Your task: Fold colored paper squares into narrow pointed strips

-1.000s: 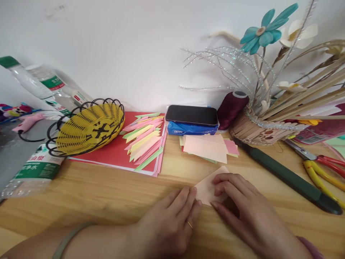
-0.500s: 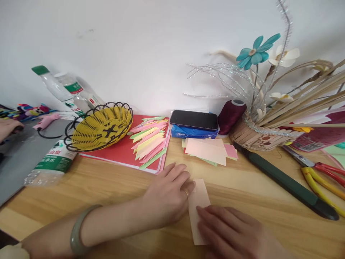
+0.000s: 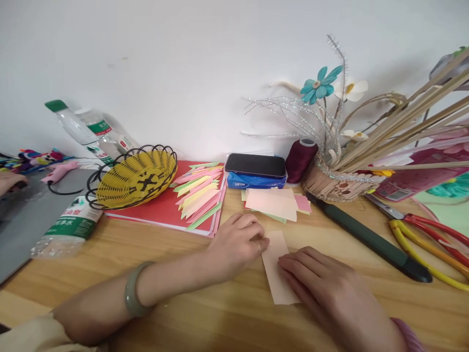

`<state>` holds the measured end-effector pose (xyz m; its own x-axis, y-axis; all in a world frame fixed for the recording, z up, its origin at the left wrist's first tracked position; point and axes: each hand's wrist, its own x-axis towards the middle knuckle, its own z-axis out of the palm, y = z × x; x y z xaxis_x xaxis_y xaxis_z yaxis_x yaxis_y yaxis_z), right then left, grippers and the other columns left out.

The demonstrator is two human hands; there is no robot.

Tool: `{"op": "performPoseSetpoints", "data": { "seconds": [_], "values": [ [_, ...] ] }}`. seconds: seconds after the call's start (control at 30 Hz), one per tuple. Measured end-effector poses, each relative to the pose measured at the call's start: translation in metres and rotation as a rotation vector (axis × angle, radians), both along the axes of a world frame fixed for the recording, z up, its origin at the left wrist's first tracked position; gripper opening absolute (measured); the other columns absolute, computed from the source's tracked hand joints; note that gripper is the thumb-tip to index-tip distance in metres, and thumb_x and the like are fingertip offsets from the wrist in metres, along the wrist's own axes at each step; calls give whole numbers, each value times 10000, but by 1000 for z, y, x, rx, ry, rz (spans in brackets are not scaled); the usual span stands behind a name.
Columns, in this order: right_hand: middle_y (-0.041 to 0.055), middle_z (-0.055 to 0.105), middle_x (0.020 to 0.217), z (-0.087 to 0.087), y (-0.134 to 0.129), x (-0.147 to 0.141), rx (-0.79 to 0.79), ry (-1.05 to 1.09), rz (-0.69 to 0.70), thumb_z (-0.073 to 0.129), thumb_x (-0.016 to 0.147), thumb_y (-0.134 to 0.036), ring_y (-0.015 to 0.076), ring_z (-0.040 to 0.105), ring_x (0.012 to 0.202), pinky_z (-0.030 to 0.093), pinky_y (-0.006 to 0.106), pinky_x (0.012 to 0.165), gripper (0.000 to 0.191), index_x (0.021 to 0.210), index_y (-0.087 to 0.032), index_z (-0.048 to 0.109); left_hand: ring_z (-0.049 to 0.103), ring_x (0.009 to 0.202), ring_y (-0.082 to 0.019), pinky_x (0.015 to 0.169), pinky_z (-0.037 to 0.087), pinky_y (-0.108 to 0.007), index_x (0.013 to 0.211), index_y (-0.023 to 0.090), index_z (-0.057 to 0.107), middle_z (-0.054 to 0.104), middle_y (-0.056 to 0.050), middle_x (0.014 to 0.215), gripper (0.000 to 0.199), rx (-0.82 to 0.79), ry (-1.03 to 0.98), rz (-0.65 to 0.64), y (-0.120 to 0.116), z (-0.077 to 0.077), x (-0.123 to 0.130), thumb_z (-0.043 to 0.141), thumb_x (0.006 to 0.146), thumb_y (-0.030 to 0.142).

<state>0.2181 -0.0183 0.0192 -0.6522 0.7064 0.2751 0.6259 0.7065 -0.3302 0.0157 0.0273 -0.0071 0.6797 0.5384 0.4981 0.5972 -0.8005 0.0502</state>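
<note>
A pale peach paper strip (image 3: 274, 266) lies on the wooden table in front of me. My left hand (image 3: 236, 247), its fingers curled, pinches the strip's upper left edge between thumb and finger. Across the strip's right edge rests my right hand (image 3: 326, 278), fingers together and fingertips on the paper. Beyond the hands is a small stack of coloured paper pieces (image 3: 271, 203), peach on top. Folded pink, yellow and green paper pieces (image 3: 201, 193) form a row on a red sheet (image 3: 154, 212).
A yellow basket (image 3: 141, 178) and bottle (image 3: 73, 222) stand left. Behind are a phone (image 3: 255, 165) on a blue packet (image 3: 255, 181) and a maroon thread spool (image 3: 301, 159). At right are a flower basket (image 3: 333, 186), a dark green tool (image 3: 373, 239) and scissors (image 3: 432, 227). Another person's hand (image 3: 10, 181) is far left.
The view has shifted, so the items at right sit further left. Both hands and the strip appear slightly higher in the picture, and more of my right hand and its sleeve shows.
</note>
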Motion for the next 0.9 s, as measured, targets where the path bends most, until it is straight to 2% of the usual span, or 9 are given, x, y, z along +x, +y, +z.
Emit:
{"op": "performPoseSetpoints", "data": {
  "seconds": [0.07, 0.13, 0.23, 0.33, 0.43, 0.5, 0.7, 0.8, 0.9],
  "values": [
    [16, 584, 746, -1, -1, 0, -16, -1, -13, 359, 914, -160, 156, 543, 682, 448, 285, 589, 235, 827, -197, 574, 507, 935, -169, 822, 398, -323, 883, 180, 638, 643, 0, 928, 162, -28, 54, -29, -2, 1, -3, 480, 912, 208],
    [12, 586, 753, -2, -1, 0, -30, 5, -17, 360, 917, -169, 149, 546, 684, 447, 278, 597, 232, 830, -202, 573, 482, 1044, -194, 937, 355, -383, 990, 173, 619, 634, -8, 1047, 172, -52, 128, -65, -5, 2, -7, 467, 910, 177],
    [19, 602, 787, -6, 2, 2, -2, 19, -64, 369, 920, -196, 148, 559, 725, 452, 275, 626, 219, 854, -204, 577, 386, 1207, -250, 1067, 181, -504, 1096, 156, 584, 594, -21, 1177, 231, -57, 196, -93, -10, 4, -11, 458, 912, 217],
    [49, 620, 866, -9, 8, 5, 75, -20, -215, 377, 918, -269, 191, 568, 815, 462, 327, 680, 224, 909, -195, 589, 290, 1294, -266, 1101, 53, -521, 1153, 122, 555, 566, -40, 1235, 314, -47, 215, -94, -14, 5, -12, 405, 939, 296],
    [74, 620, 931, -12, 15, 6, 80, -65, -355, 369, 907, -359, 236, 564, 881, 466, 385, 722, 291, 953, -189, 600, 219, 1337, -268, 1099, 26, -535, 1209, 107, 512, 516, -52, 1298, 359, -67, 235, -91, -17, 4, -14, 359, 957, 313],
    [69, 620, 949, -12, 19, 4, 56, -63, -387, 365, 901, -381, 228, 574, 884, 473, 373, 721, 305, 955, -200, 604, 183, 1351, -277, 1088, 28, -563, 1242, 106, 479, 483, -51, 1330, 377, -93, 239, -99, -17, 3, -15, 347, 961, 319],
    [30, 635, 885, -9, 25, -6, -10, -51, -425, 392, 862, -387, 173, 615, 733, 462, 288, 581, 260, 833, -232, 598, 192, 1350, -263, 1081, -74, -565, 1244, 128, 477, 505, -28, 1312, 360, -162, 173, -104, -12, 1, -17, 384, 951, 316],
    [20, 638, 833, -7, 26, -9, -46, -38, -448, 410, 838, -399, 171, 612, 670, 438, 283, 537, 240, 806, -238, 584, 256, 1328, -241, 1083, -102, -544, 1156, 171, 552, 593, 0, 1210, 284, -170, 121, -121, -5, 2, -16, 402, 949, 296],
    [9, 632, 737, -7, 28, -9, -89, -9, -478, 440, 816, -407, 175, 606, 615, 419, 280, 500, 209, 785, -235, 554, 310, 1300, -217, 1094, -75, -526, 1043, 181, 609, 649, 12, 1110, 225, -145, 79, -152, 1, 4, -14, 424, 944, 263]
  ]
}}
